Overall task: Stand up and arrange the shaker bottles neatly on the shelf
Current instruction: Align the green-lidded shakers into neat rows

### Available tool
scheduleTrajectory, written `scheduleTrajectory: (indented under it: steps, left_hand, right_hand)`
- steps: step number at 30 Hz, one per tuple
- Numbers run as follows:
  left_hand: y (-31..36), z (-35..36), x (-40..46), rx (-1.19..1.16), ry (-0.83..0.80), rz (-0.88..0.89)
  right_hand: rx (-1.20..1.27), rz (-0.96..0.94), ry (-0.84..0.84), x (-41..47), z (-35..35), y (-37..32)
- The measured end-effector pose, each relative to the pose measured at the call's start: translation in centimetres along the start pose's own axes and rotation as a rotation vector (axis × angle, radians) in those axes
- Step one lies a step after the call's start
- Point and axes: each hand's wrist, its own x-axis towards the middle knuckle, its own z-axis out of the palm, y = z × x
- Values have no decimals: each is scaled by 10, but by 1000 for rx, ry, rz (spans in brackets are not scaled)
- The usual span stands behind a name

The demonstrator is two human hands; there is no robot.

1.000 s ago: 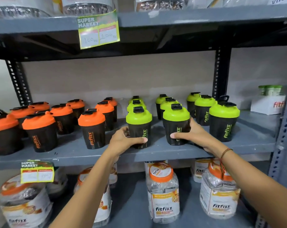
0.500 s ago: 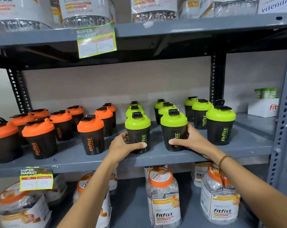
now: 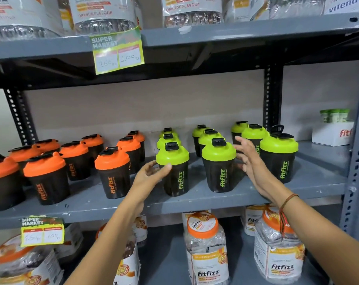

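Observation:
Black shaker bottles stand upright in rows on the grey middle shelf (image 3: 195, 199): several with orange lids (image 3: 112, 171) on the left, several with green lids on the right. My left hand (image 3: 148, 174) hovers open just left of the front green-lidded shaker (image 3: 174, 171), thumb near its side, not gripping. My right hand (image 3: 247, 156) is open with fingers spread, between the second front green shaker (image 3: 219, 167) and the rightmost front green shaker (image 3: 278, 157), holding nothing.
A white fitfizz box (image 3: 332, 131) with small green-capped bottles sits at the shelf's right end. Clear jars (image 3: 206, 251) with orange lids fill the lower shelf; larger jars line the upper shelf (image 3: 256, 31). Price tags (image 3: 118, 51) hang from shelf edges. A grey upright (image 3: 357, 161) bounds the right.
Both hands have let go of the two front green-lidded shakers and opened. The right hand lifted and spread toward the right-hand row. The view tilted upward.

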Motion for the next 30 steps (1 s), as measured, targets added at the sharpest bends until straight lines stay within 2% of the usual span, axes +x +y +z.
scheduleTrajectory:
  steps: [3, 5, 8, 12, 17, 20, 23, 25, 30]
  left_hand:
    - [2, -2, 7, -134, 62, 4]
    - [0, -3, 19, -237, 179, -18]
    - [-8, -6, 44, -168, 274, -8]
    - [-6, -2, 75, -106, 222, -16]
    - [14, 9, 104, 0, 47, -58]
    - [22, 14, 114, 63, -13, -26]
    - [24, 13, 124, 108, -31, -43]
    - [26, 12, 127, 111, -28, -63]
    - [31, 12, 130, 164, -40, -56]
  right_hand:
    - [99, -36, 85, 12, 3, -14]
    - [125, -46, 117, 26, 4, -18]
    - [-8, -36, 180, 55, 7, -19]
    - [-111, 78, 124, 90, 18, -20]
    - [-259, 256, -82, 114, 28, -24]
    - [-327, 318, -139, 128, 28, -19]
    - [-429, 339, -182, 133, 28, -14]
    - [-414, 348, -189, 134, 27, -12]
    - [-466, 285, -192, 138, 30, -13]
